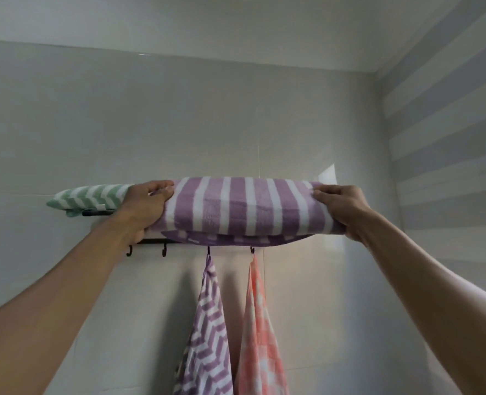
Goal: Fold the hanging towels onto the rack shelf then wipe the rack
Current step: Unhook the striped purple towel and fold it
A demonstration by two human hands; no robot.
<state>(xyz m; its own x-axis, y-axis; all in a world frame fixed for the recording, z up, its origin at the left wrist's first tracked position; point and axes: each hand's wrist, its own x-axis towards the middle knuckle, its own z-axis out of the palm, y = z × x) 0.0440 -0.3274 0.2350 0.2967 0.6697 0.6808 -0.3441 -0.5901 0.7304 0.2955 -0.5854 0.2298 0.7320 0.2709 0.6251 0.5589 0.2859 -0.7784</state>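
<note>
A folded purple-and-white striped towel (244, 209) lies along the black wall rack (153, 241) at shelf height. My left hand (145, 206) grips its left end and my right hand (341, 209) grips its right end. A folded green-and-white zigzag towel (87, 196) rests on the shelf at the left, beside my left hand. Below, a purple zigzag towel (207, 332) and a pink checked towel (260, 337) hang from two hooks. The shelf surface itself is hidden by the towels.
Two bare black hooks (146, 250) hang at the rack's left end. Grey tiled wall (236, 115) lies behind the rack, and a striped side wall (450, 138) closes the corner on the right.
</note>
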